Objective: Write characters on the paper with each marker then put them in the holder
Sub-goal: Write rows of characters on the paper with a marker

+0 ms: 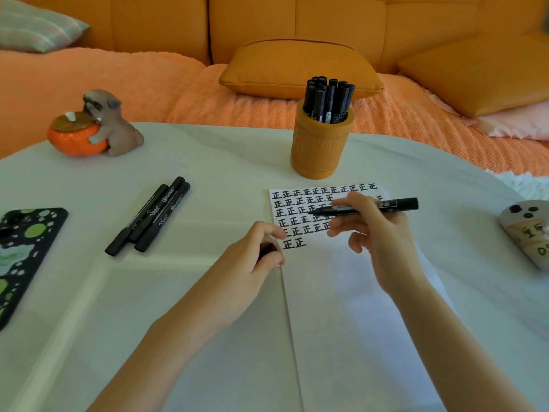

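A white paper (350,292) lies on the table, its top rows filled with black characters. My right hand (377,233) holds an uncapped black marker (398,205) level above the written rows, tip pointing left. My left hand (252,257) rests at the paper's left edge, fingers curled round a small black cap (266,249). Three capped black markers (151,217) lie together on the table to the left. An orange holder (320,144) stands behind the paper with several black markers (326,99) upright in it.
A dog figurine with an orange pot (95,126) sits at the far left of the white table (118,292). A black and green patterned tray (23,257) lies at the left edge, a painted object (528,230) at the right edge. Orange sofa cushions (300,69) lie behind.
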{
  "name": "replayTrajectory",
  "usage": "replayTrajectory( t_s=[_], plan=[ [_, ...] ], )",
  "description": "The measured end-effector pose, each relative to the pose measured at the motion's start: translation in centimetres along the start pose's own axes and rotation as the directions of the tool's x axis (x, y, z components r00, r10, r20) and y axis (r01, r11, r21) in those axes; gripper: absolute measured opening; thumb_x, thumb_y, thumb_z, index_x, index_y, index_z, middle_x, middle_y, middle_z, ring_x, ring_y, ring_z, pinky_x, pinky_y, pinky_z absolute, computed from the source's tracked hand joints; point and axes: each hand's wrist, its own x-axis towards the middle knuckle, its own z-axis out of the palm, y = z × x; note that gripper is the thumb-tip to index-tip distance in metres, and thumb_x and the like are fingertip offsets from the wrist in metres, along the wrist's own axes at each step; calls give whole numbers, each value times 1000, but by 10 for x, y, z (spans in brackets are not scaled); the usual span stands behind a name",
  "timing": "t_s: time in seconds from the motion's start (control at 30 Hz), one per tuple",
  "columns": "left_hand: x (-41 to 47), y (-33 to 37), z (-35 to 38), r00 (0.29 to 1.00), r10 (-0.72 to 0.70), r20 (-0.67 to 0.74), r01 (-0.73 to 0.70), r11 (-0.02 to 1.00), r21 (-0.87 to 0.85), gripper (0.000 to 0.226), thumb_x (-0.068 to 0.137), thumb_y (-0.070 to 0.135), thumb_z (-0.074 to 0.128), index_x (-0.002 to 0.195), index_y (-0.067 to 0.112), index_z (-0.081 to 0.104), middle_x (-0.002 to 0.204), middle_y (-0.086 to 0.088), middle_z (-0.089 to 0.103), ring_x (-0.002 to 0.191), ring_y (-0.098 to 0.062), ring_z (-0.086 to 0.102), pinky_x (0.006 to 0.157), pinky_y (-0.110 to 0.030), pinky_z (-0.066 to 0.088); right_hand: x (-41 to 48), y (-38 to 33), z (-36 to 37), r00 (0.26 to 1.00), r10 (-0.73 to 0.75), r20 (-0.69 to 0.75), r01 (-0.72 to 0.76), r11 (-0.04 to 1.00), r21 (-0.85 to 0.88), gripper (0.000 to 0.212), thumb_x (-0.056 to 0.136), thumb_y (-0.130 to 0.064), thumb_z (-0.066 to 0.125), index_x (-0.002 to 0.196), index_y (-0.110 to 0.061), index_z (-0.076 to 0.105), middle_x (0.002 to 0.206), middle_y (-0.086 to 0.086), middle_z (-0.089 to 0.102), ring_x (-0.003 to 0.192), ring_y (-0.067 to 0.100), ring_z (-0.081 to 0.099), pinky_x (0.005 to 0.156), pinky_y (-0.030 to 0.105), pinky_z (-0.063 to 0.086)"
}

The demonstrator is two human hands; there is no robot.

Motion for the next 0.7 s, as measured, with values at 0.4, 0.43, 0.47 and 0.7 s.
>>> replayTrajectory(
  t_s=[0.4,0.43,0.47,0.7],
  plan=[
    [0,-4,4,999,-37,40,35,999,30,16,79,21,72,85,35,69,82,19,67,73,6,60,73,-14,46,-3,24,12,992,-80,-96,41,934,-356,46,87,-24,64,60,1,36,56,10,35,53,17,30,53,29,25],
    [0,-4,4,998,-38,43,36,999,31,16,79,21,72,85,35,69,81,20,66,72,6,59,73,-15,46,-3,25,13,991,-82,-104,39,933,-357,43,87,-22,64,61,-1,37,57,9,34,54,16,29,53,28,24],
    [0,-4,4,998,-39,45,37,999,34,16,79,21,72,85,35,69,82,19,65,72,6,59,73,-15,46,-3,25,13,990,-78,-113,33,934,-356,39,87,-22,64,62,-5,39,57,8,34,54,16,29,52,27,23],
    [1,-4,5,998,-51,43,49,998,50,16,80,20,71,87,34,70,85,15,65,75,3,59,73,-14,45,-2,29,14,988,-82,-129,33,937,-347,34,87,-22,66,59,-17,47,41,-14,39,43,4,35,44,16,29]
  ],
)
